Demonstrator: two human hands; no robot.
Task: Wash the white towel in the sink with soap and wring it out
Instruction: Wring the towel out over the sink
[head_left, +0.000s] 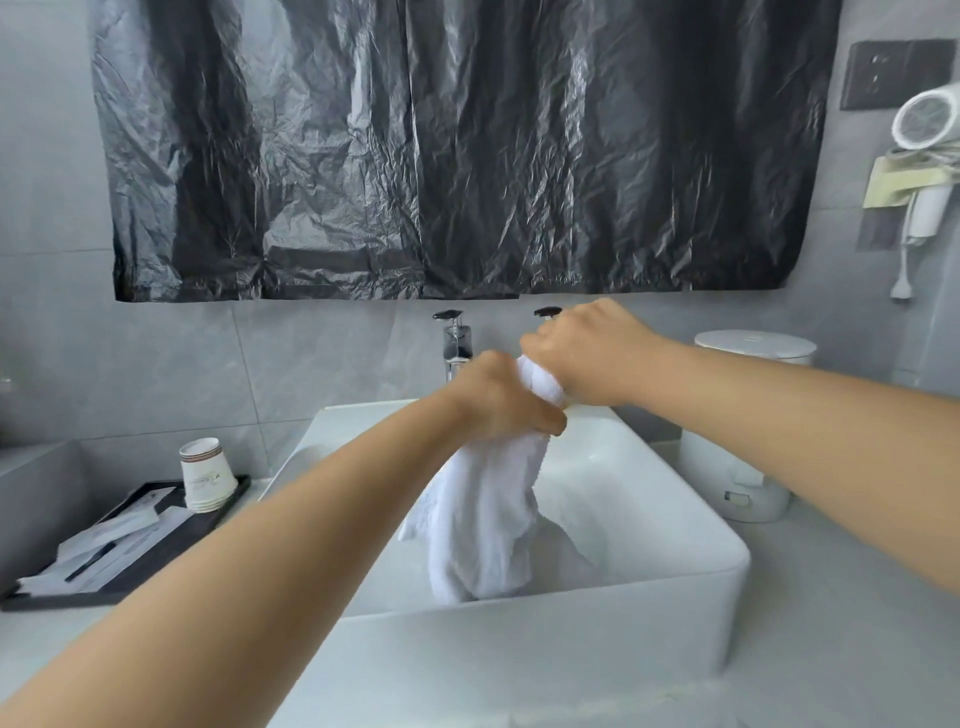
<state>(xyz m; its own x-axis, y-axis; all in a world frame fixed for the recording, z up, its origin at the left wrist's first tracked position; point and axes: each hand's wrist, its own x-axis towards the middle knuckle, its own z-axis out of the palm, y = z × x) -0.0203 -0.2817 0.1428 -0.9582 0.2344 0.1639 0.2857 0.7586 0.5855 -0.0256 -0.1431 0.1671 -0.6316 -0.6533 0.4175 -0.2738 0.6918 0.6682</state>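
The white towel (483, 514) hangs in a twisted bunch over the white rectangular sink (675, 587), its lower end resting in the basin. My left hand (501, 402) is closed around the towel's upper part. My right hand (587, 353) grips the top end just above and behind it, so the two fists sit close together with a short twisted piece between them. A clear soap dispenser (457, 338) with a black pump stands behind the sink; a second black pump (548, 312) shows behind my right hand. The faucet is mostly hidden by my hands.
A black tray (130, 545) with packets and stacked paper cups (205, 475) lies on the counter to the left. A white electric kettle (748, 431) stands to the right of the sink. A hair dryer (924, 156) hangs on the right wall. Black plastic sheet (457, 145) covers the wall above.
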